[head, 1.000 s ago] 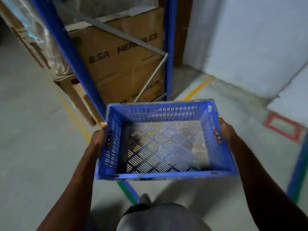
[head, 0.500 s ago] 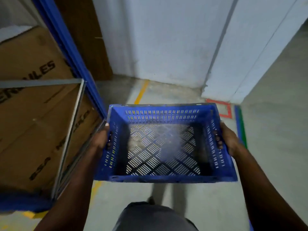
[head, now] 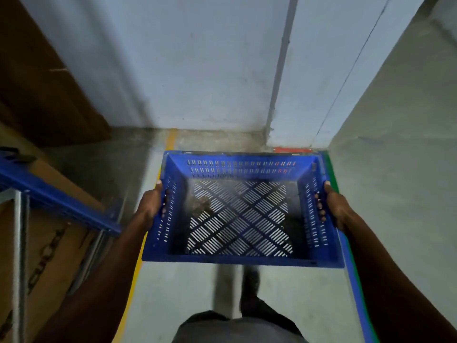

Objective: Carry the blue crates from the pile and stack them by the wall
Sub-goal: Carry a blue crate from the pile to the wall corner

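Note:
I hold one empty blue crate (head: pixel 241 261) level in front of me, above the concrete floor. It has slotted walls and a lattice bottom with a little dirt inside. My left hand (head: pixel 149 205) grips its left side handle, fingers through the slot. On the opposite side my right hand (head: pixel 335 206) grips the right handle the same way. A whitish wall (head: pixel 197 65) stands straight ahead, its base just beyond the crate's far rim. No other crates are in view.
A blue metal rack (head: pixel 57 196) with cardboard boxes (head: pixel 49 243) stands at my left. A brown panel (head: pixel 42 82) leans at the far left. Yellow (head: pixel 171 139), red (head: pixel 291 150) and blue-green (head: pixel 353 280) floor lines mark the concrete. A wall corner (head: pixel 279 82) juts out ahead right.
The view has swung right, away from the rack and boxes, and come closer to the wall. The crate stays in both hands in the same grip.

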Demonstrator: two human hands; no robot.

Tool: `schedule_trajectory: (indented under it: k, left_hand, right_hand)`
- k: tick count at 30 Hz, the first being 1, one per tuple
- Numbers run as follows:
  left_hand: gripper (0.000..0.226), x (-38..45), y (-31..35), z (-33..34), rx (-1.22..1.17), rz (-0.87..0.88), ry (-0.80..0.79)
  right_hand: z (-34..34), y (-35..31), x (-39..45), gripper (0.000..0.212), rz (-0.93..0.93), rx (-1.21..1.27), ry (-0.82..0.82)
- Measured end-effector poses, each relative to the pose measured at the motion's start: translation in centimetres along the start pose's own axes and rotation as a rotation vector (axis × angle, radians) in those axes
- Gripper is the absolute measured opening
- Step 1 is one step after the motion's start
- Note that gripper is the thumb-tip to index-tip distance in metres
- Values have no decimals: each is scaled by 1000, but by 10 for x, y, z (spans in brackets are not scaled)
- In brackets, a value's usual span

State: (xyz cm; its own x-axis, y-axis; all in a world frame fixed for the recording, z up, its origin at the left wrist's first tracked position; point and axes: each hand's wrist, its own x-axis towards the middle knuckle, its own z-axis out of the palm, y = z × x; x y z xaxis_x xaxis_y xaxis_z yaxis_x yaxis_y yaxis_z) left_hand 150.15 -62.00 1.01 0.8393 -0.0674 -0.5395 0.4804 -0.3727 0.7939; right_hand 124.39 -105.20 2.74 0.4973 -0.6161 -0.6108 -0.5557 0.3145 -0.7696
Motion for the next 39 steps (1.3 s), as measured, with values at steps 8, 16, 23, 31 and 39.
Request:
schedule_trajectory:
  k: [8,16,23,31,39]
  left_hand:
    - [64,128,68,79,-2,-71,27]
    - [58,325,109,161,47,-185,-97]
    - [62,486,67,245,149,-289,-119]
    - [53,681,-69,354,242,-314,-79]
    - [55,785,-188,401,301,-355,-78]
  right_hand:
    - [16,-100,171,55,48,-19,-79]
    - [65,-130,356,56,131,-66,-48]
    - [98,-58,548,108,195,-106,-41]
    - [156,82,768,102,245,-133,-38]
    - [197,192,874,95,283,-140,5]
